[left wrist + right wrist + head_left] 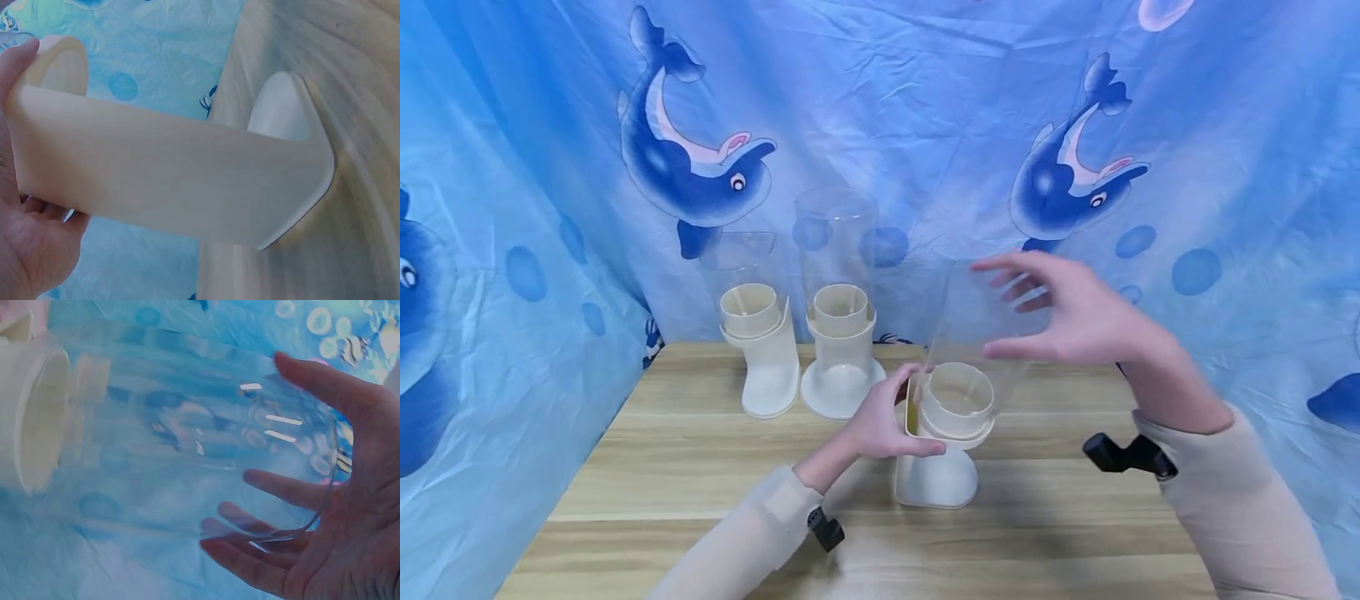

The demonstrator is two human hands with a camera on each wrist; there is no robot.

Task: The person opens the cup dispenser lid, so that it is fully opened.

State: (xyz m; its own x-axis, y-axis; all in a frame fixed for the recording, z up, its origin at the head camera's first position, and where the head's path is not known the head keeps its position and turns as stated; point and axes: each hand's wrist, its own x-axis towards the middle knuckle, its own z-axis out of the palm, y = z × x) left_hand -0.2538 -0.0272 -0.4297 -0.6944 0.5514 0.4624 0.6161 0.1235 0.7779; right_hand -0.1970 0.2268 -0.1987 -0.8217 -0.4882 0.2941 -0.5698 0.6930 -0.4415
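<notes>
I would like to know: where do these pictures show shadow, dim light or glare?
Head view: fairly bright, with a soft shadow on the tabletop; left wrist view: dimmer, the cream stand showing no sharp glare; right wrist view: short white glare streaks on the clear cylinder.

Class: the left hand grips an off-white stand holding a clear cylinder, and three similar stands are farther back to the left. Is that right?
Not quite: the head view shows two similar stands, not three, farther back to the left. The left hand does grip the off-white stand holding the clear cylinder.
</notes>
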